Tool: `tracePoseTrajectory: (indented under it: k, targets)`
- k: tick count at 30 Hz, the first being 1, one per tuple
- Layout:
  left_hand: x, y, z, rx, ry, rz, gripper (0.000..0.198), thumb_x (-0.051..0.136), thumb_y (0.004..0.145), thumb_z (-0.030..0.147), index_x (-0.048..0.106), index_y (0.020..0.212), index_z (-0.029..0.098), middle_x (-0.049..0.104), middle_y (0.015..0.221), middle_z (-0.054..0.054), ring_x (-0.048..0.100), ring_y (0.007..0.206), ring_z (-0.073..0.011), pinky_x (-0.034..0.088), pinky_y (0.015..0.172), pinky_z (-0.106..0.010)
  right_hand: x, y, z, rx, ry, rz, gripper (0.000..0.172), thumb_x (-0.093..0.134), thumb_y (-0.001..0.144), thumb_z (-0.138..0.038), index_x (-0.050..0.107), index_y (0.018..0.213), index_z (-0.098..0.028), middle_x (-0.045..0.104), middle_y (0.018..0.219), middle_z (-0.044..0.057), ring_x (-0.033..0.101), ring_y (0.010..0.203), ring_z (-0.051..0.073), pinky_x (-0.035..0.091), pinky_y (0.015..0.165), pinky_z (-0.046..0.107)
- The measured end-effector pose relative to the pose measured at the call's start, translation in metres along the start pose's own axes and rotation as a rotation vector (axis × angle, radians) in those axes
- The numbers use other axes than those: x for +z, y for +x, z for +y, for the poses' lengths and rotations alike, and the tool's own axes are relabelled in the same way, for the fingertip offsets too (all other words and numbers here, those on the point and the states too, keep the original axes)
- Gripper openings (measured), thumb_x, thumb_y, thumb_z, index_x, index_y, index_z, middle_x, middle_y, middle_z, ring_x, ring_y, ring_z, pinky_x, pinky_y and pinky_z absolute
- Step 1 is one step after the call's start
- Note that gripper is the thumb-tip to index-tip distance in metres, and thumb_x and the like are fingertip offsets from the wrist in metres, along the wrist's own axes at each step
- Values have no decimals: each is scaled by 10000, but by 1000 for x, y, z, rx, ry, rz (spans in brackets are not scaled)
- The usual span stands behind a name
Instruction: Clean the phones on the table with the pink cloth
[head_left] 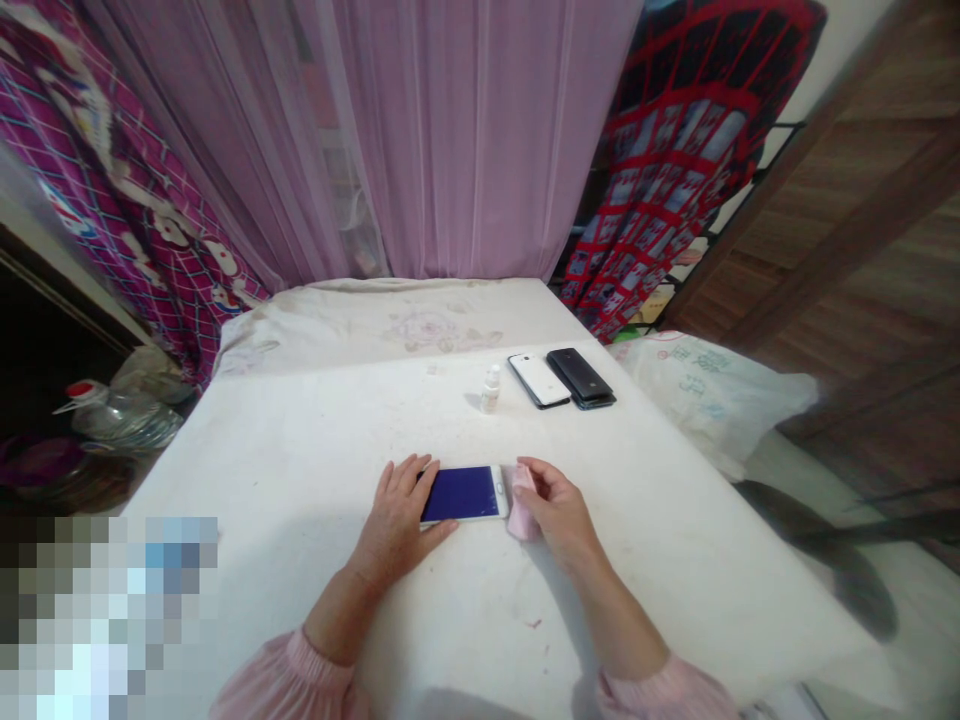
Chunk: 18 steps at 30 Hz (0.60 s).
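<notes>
A white smartphone (463,493) with a dark blue screen lies sideways on the white-covered table. My left hand (405,505) grips its left end, the fingers over the far edge and the thumb along the near edge. Just off the phone's right end, my right hand (559,508) pinches a folded pink cloth (523,508) between thumb and fingers. The cloth rests close to the end with the home button; whether it touches the phone I cannot tell.
Beyond the phone stands a small clear spray bottle (490,390). To its right lie a white phone (538,380) on a dark one and a stack of black phones (580,376). A plastic bag (705,385) hangs past the table's right edge; a large bottle (124,415) is at left.
</notes>
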<state>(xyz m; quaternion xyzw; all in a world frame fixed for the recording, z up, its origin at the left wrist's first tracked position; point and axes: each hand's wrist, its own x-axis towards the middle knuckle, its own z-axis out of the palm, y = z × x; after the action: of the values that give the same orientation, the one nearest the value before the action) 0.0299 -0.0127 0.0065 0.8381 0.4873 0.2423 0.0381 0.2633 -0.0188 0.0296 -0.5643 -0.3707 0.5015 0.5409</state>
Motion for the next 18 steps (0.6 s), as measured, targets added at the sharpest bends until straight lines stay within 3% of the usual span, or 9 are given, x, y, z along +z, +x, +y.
tracePoseTrajectory:
  k: [3,6,8,10,14,18]
  targets:
    - [-8,7,12,-50,-83,98,519,626,823,398,517,1282,183,557,1306,-160,474,1242,-342,275,1065,-606,5,-4,-1,-210,-207,29,416,688,666,-336,641,1056,-201,639,776,2,594,662,146,492,622,270]
    - [-13,19,29,-106,-326,105,291,601,848,356,627,1095,204,676,1057,-99,613,1005,-251,465,922,-444,12,-8,1,-383,-375,1,399,621,747,-306,602,1134,-207,616,783,-7,579,648,126,484,620,248]
    - [-13,28,39,-173,-496,54,234,604,840,347,656,1026,214,693,956,-65,637,881,-207,517,782,-339,17,-8,3,-436,-426,-41,378,606,778,-300,589,1144,-205,615,788,-5,582,660,126,487,638,246]
    - [-11,36,46,-252,-651,-9,227,615,823,347,671,1002,220,688,895,-38,625,727,-157,503,624,-254,20,-8,5,-464,-452,-86,347,596,804,-308,591,1136,-208,619,796,1,588,676,130,491,654,250]
    - [-4,39,49,-312,-835,-18,156,589,825,318,683,833,194,654,754,-9,568,643,-124,459,600,-224,18,-10,4,-490,-484,-156,338,620,786,-293,625,1117,-224,644,882,31,605,745,154,492,660,261]
    - [2,33,41,-319,-940,39,167,573,837,321,660,836,179,622,733,-5,550,643,-119,447,589,-216,7,-10,4,-375,-440,-216,418,662,763,-341,638,1165,-230,657,1097,79,606,953,215,492,702,278]
